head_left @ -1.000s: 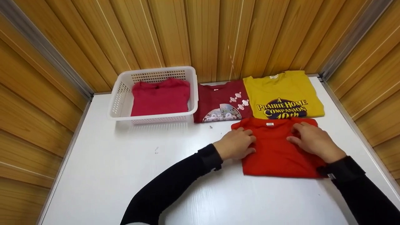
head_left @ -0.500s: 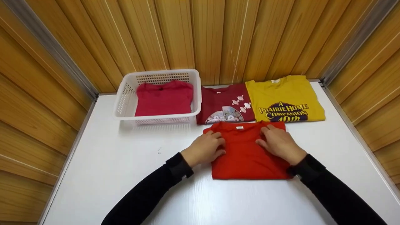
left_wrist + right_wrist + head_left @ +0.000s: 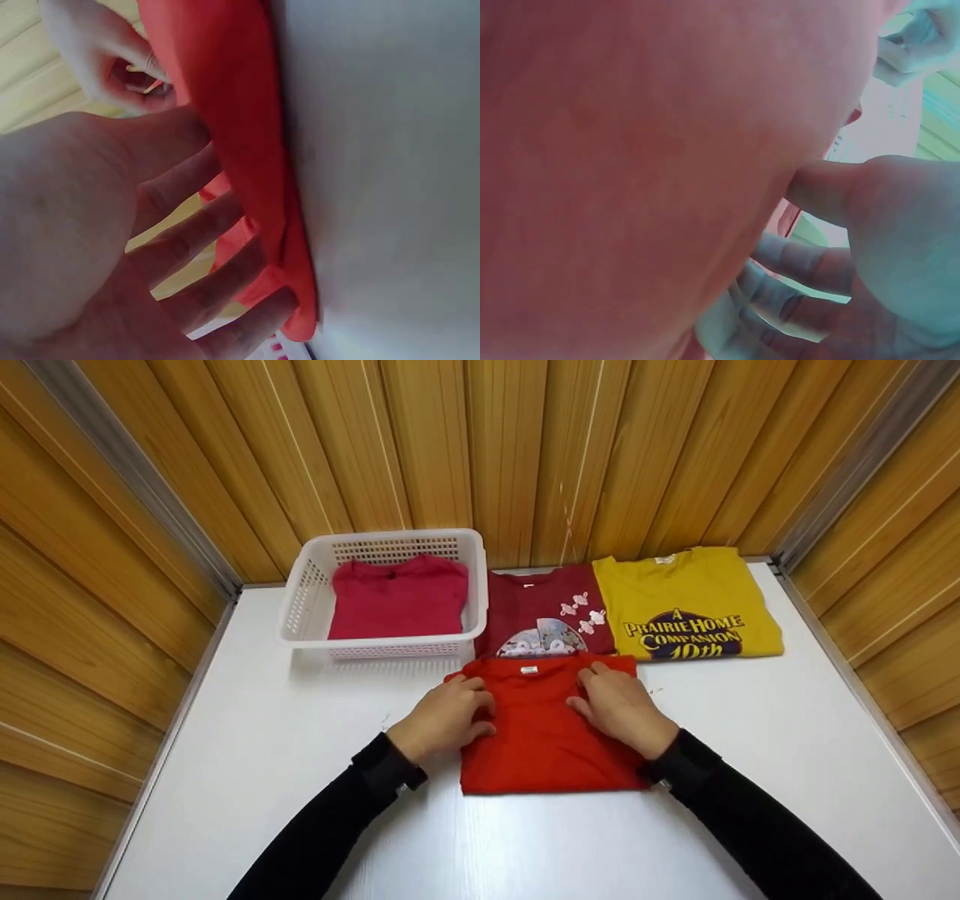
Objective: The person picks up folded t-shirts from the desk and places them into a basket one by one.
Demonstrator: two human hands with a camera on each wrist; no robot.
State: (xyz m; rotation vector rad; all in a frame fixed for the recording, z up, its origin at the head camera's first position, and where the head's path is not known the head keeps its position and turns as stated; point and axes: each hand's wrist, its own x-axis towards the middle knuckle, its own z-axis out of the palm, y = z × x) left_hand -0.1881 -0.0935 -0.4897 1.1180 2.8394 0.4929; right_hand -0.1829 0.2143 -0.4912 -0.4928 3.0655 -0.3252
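The red shirt (image 3: 529, 750) is covering the maroon shirt's (image 3: 517, 606) near edge; its neck label (image 3: 529, 670) is showing too small to read. The basket (image 3: 382, 643) is hiding the pink shirt's (image 3: 397, 604) bottom. The head view is cutting off both sleeves (image 3: 307, 825); the right wrist view is blurring the red shirt.

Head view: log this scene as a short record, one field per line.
Left hand: touches the left side of the red shirt
Right hand: touches its right side
Red shirt: folded, on the white table, collar away from the person
Basket: white, holds a pink shirt
Maroon shirt: between basket and yellow shirt
Yellow shirt: lettering on front
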